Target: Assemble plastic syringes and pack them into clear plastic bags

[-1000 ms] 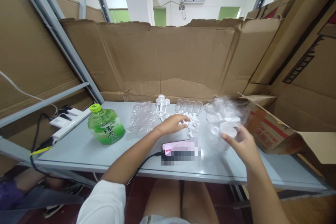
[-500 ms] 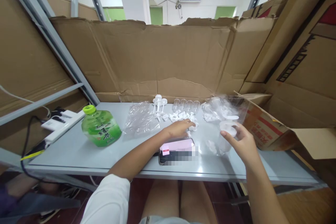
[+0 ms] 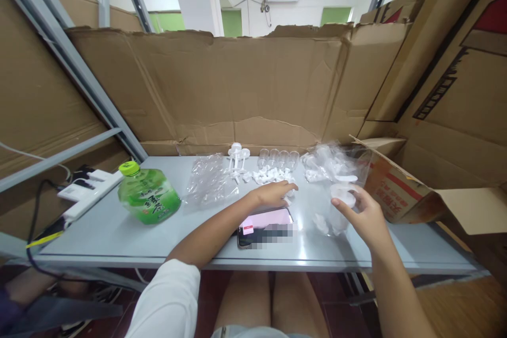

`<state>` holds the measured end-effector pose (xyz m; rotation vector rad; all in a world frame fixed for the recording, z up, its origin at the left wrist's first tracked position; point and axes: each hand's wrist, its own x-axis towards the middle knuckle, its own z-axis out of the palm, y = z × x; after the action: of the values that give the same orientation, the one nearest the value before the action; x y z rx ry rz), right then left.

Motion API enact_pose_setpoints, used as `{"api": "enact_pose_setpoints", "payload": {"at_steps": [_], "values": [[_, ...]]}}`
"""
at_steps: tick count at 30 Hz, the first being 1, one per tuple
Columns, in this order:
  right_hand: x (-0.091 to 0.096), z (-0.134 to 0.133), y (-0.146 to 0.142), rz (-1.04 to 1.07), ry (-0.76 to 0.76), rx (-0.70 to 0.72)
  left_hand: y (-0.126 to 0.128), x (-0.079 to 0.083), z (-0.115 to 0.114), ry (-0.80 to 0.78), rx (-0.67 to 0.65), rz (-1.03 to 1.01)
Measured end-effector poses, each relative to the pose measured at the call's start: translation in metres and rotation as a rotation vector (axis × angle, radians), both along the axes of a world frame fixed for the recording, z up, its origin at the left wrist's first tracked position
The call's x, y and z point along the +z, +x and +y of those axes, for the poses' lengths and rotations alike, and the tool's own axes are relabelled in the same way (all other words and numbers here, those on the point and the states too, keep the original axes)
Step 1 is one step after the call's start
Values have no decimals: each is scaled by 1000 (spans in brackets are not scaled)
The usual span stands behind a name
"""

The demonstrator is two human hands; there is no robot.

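Observation:
My right hand (image 3: 366, 208) is closed around a translucent white plastic cup (image 3: 341, 196), thumb on the near side, holding it over the table's right part. Under and beside the cup lie clear plastic pieces (image 3: 321, 223), blurry in outline. My left hand (image 3: 275, 194) reaches across the middle, palm down, with its fingers closed on a small white plastic part (image 3: 290, 194); its exact shape is partly hidden. Just beyond that hand lies a pile of small white plastic parts (image 3: 271, 175). A phone (image 3: 264, 224) rests flat on the table below my left wrist.
Clear ribbed cups (image 3: 278, 158) and white pump-like pieces (image 3: 236, 156) stand at the back. Plastic bags lie left (image 3: 209, 177) and right (image 3: 330, 161). A green tea bottle (image 3: 149, 195) and power strip (image 3: 89, 195) are left; an open cardboard box (image 3: 407, 190) stands right.
My left hand has shifted slightly, lifting the small white part a little off the pile's near edge. The right hand stays on the cup. The whole view has moved slightly.

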<state>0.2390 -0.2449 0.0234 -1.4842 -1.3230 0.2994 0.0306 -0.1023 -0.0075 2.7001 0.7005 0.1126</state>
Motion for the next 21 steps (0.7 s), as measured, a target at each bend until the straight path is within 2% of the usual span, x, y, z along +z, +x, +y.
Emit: {"api": "enact_pose_setpoints", "payload": {"at_steps": [6, 13, 17, 21], "values": [[2, -2, -1, 15, -52, -17, -2, 2, 3, -65, 10, -10], [-1, -3, 2, -2, -60, -27, -19, 8, 6, -129, 15, -45], [-1, -2, 1, -9, -45, -6, -23, 5, 4, -43, 62, -16], [-1, -2, -1, -15, -47, -1, -25, 2, 0, 64, 42, -6]]}}
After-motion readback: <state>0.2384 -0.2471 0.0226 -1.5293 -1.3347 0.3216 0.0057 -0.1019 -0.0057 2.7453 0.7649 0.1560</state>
